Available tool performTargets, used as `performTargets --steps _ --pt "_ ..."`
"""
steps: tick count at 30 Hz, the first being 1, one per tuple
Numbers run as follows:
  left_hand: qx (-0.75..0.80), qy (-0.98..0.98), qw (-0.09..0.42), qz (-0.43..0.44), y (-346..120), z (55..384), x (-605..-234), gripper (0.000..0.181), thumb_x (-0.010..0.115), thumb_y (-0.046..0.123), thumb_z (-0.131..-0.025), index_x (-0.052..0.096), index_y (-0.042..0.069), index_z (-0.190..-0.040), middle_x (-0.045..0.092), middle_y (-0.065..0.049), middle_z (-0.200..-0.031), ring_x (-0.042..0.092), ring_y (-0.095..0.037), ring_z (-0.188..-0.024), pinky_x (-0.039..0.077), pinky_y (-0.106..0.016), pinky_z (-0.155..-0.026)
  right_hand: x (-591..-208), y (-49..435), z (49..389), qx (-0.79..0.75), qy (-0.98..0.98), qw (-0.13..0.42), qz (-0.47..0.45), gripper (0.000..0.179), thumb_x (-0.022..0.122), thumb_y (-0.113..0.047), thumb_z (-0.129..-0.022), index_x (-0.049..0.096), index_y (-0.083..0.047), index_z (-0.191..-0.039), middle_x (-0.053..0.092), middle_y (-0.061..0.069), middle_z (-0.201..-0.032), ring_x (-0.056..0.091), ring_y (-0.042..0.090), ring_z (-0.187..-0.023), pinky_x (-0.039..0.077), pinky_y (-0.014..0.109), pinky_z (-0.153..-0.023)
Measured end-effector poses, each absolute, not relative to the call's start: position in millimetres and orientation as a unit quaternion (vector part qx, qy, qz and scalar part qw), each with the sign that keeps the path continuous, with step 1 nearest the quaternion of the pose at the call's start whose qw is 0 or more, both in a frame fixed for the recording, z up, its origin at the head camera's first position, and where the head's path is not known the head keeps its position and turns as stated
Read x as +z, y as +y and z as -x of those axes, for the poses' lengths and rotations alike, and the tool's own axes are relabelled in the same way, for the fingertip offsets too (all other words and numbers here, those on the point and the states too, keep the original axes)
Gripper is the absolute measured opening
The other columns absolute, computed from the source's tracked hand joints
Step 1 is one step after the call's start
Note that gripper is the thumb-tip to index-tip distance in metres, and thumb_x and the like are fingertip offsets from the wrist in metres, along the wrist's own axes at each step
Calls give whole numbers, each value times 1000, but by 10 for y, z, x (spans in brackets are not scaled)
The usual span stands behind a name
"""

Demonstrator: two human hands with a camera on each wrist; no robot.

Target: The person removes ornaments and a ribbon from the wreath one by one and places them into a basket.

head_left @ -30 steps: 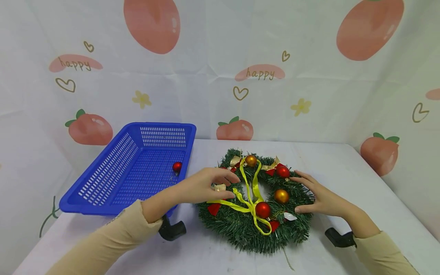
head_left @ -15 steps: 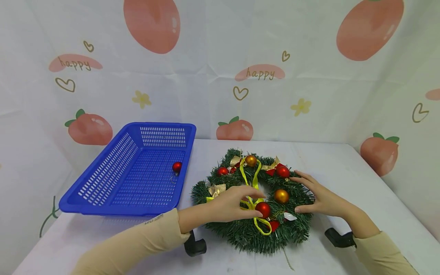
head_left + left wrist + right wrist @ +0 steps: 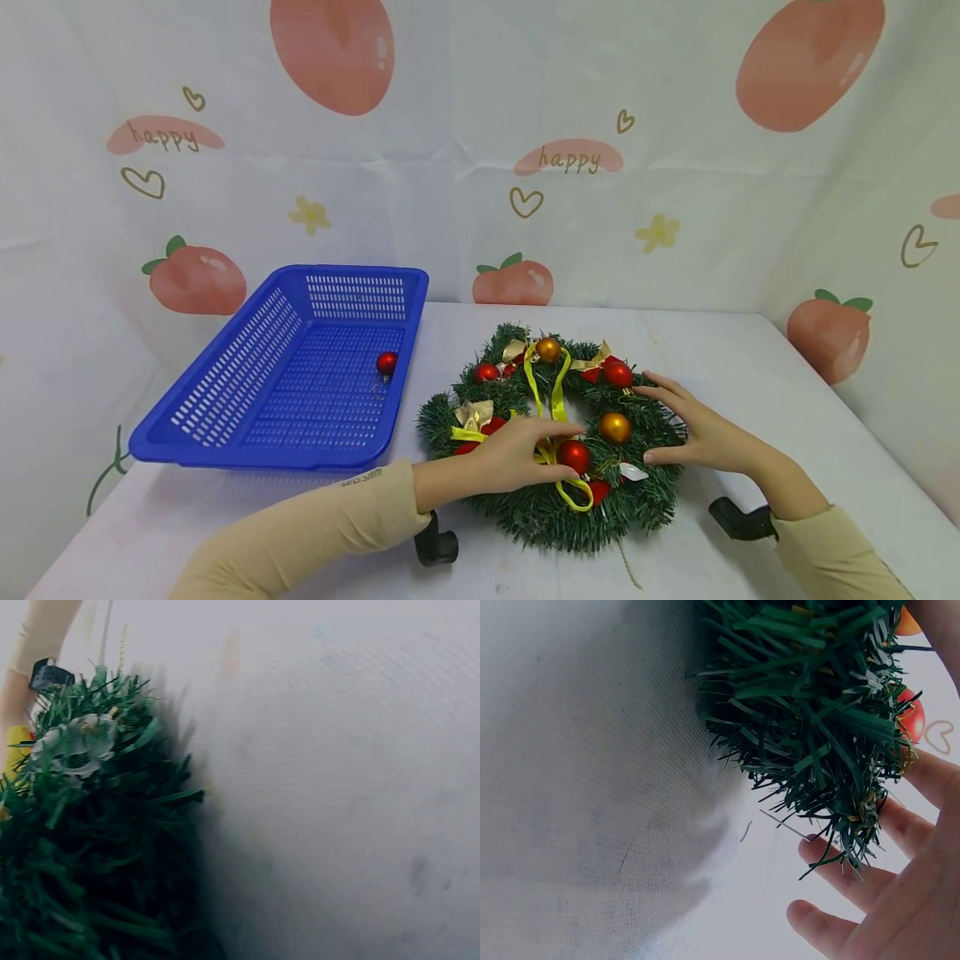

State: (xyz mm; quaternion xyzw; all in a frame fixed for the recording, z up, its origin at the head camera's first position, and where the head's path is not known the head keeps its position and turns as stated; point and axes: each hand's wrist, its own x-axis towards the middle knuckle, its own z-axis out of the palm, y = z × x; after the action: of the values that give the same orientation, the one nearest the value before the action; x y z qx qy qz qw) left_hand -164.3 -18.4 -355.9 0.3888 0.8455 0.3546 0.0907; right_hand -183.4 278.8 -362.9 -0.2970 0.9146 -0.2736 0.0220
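A green tinsel wreath (image 3: 517, 521) lies on the table, decked with red and gold baubles, red and gold bows and yellow ribbon. Over its lower left part reaches my left hand (image 3: 510, 454), with loosely bent fingers above and thumb below a red bauble (image 3: 573, 457); contact with the bauble cannot be told. At the wreath's right edge, my right hand (image 3: 701, 433) has its fingers and thumb spread against the greenery. The right wrist view shows those fingers (image 3: 847, 877) fairly straight beside the tinsel. The left hand is out of the left wrist view.
A blue plastic basket (image 3: 277, 457) stands left of the wreath, with one red bauble (image 3: 386, 363) inside by its right wall. White cloth covers the table (image 3: 720, 342). A fruit-printed curtain (image 3: 450, 208) hangs behind.
My left hand has moved right across the wreath, from near the gold bow at its left to the lower red bauble. My right hand stays where it was.
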Motion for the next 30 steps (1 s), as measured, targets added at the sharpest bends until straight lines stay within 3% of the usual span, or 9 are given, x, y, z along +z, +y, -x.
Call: performTargets --steps 9,16,30 --pt "356 853 85 -372 -183 1628 -3584 44 69 23 -85 60 10 -126 67 -4 -118 63 -9 -90 41 -11 -67 -3648 2783 1841 -275 916 19 292 78 78 -29 -74 39 -5 -137 20 28 -147 28 51 -127 35 73 -88" --pt "380 847 89 -362 -220 1618 -3530 45 70 25 -83 61 13 -125 68 -2 -116 66 -10 -95 49 -12 -78 -3628 2785 1837 -275 915 22 294 79 79 -28 -73 39 -6 -138 20 27 -147 29 51 -127 35 73 -88" --pt "399 840 77 -360 -337 1577 -3423 44 71 22 -82 62 11 -123 69 -4 -114 65 -16 -105 51 -18 -87 -3638 2786 1837 -275 915 20 296 79 79 -28 -73 39 -5 -137 21 28 -147 29 52 -127 35 73 -88"
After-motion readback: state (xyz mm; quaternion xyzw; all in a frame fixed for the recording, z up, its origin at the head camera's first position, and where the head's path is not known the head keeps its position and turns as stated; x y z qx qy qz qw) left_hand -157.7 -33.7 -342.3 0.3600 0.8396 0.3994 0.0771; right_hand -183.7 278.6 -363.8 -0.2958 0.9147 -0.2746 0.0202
